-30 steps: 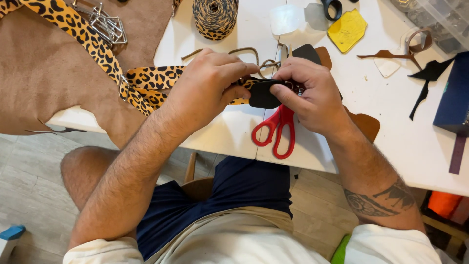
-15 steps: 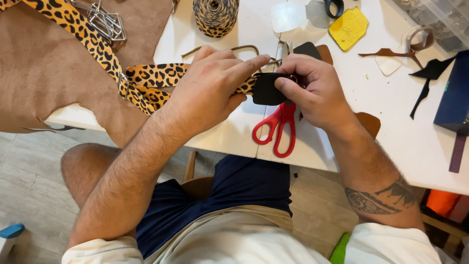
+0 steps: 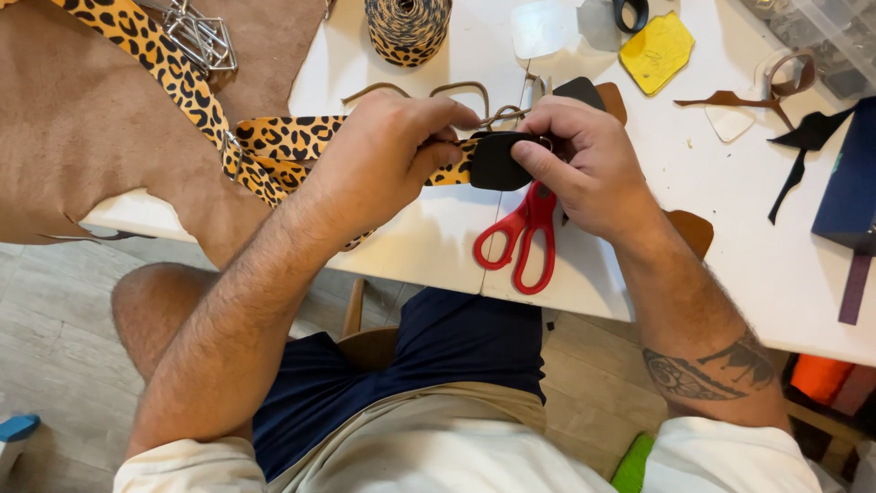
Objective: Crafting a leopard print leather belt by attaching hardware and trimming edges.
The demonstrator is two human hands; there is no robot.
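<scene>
My left hand (image 3: 383, 160) grips a leopard-print strap (image 3: 283, 137) that runs left across the white table (image 3: 429, 237). My right hand (image 3: 584, 164) pinches a small black leather piece (image 3: 497, 162) folded around the strap's end, thumb pressed on its face. Both hands meet just above the table's front edge. Red-handled scissors (image 3: 520, 239) lie on the table directly under my right hand, partly hidden by it.
A brown leather sheet (image 3: 82, 137) covers the table's left. A leopard-print roll (image 3: 408, 27), metal buckles (image 3: 196, 36), a yellow leather piece (image 3: 657, 50) and black and brown scraps (image 3: 803, 137) lie farther back. A dark blue box (image 3: 853, 183) sits at the right edge.
Both hands have shifted slightly up and away from me with the strap and black piece. My right thumb now presses flat on the black piece.
</scene>
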